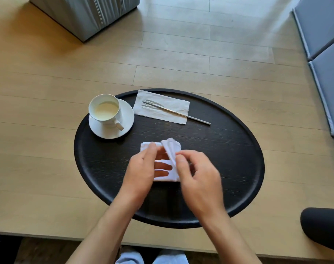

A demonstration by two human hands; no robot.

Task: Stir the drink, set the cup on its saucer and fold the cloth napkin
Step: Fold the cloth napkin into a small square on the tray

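Observation:
A white cloth napkin (170, 147) lies partly folded near the middle of the round black tray (229, 149). My left hand (143, 168) rests flat on the napkin's left part with its fingers spread across it. My right hand (198, 174) pinches the napkin's right edge and lifts that flap up and over. A white cup (105, 109) holding a pale milky drink stands upright on its white saucer (112, 130) at the tray's back left. A metal stirrer (177, 112) lies on a grey paper napkin (162, 105) at the back of the tray.
The tray sits on a light wooden surface (38, 149). A grey ribbed block (86, 14) stands at the far left, grey cushions (326, 54) line the right side, and a dark rounded object (324, 227) lies at the near right. My knees show at the bottom edge.

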